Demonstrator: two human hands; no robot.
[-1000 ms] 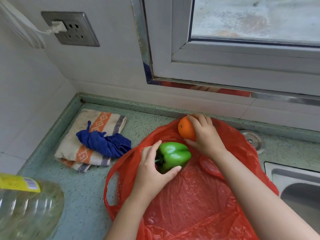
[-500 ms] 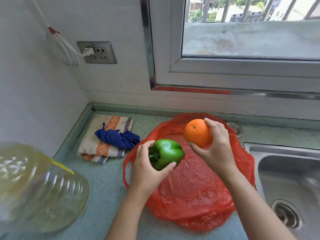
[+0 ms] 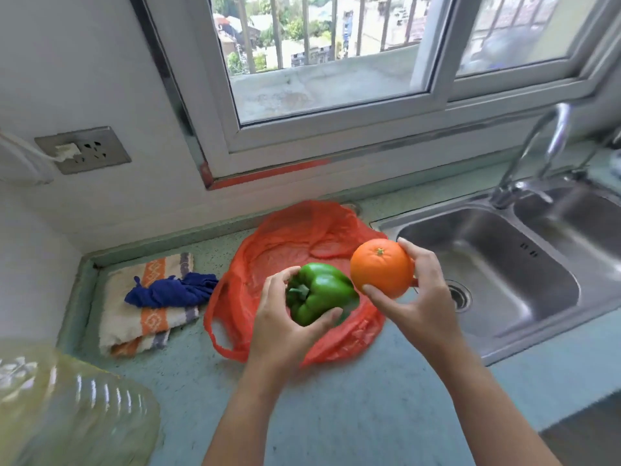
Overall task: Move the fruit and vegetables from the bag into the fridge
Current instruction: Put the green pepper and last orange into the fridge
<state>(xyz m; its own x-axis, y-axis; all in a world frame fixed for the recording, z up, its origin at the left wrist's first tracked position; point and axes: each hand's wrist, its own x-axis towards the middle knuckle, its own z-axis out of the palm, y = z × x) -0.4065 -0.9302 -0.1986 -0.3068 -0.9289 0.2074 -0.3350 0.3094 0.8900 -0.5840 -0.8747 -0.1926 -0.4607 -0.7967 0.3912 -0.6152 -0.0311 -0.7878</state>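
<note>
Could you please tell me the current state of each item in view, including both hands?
Left hand: holds the green bell pepper, lifted.
Right hand: holds the orange, also lifted.
Red plastic bag: open, slumped on the counter, nothing visible inside.
Wall socket: one plug inserted.
Faucet: no water seen running.
Striped towel: folded, blue cloth lying on it.

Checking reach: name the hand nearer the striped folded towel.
Left. The left hand is just right of the striped folded towel; the right hand is farther right, by the steel sink.
</note>
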